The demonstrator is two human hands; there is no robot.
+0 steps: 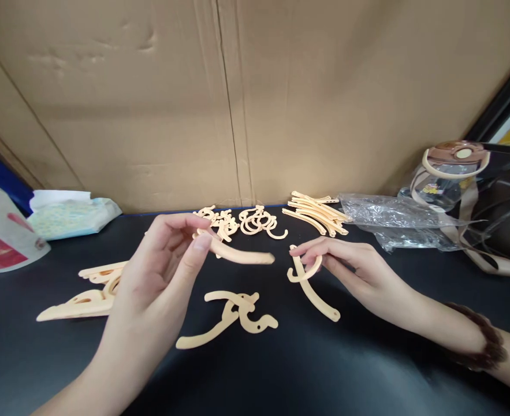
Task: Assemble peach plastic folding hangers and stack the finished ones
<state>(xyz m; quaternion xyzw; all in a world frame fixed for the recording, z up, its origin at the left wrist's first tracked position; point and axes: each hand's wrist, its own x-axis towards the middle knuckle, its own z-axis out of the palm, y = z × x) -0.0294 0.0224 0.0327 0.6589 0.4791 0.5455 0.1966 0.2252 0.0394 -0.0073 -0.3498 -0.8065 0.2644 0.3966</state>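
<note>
My left hand [155,277] pinches a curved cream plastic hanger arm [246,255] between thumb and fingers, held above the table with its free end pointing right. My right hand [358,266] has its fingers closed around a cream hanger hook [297,278] and a second curved hanger arm [321,303], which cross each other. How those two parts meet is partly hidden by the fingers. Between my hands, loose curved hanger pieces [209,336] lie overlapping on the table. Folded-looking hanger parts [75,307] sit left of my left hand, partly covered by it.
Along the back lie piles of small cream parts and hooks [257,221] and a stack of hanger arms [317,212]. Clear plastic bags [367,211] and a strapped bottle [447,188] stand right. A tissue pack [75,216] and a white-red container [7,237] are left. Cardboard [324,98] rises behind.
</note>
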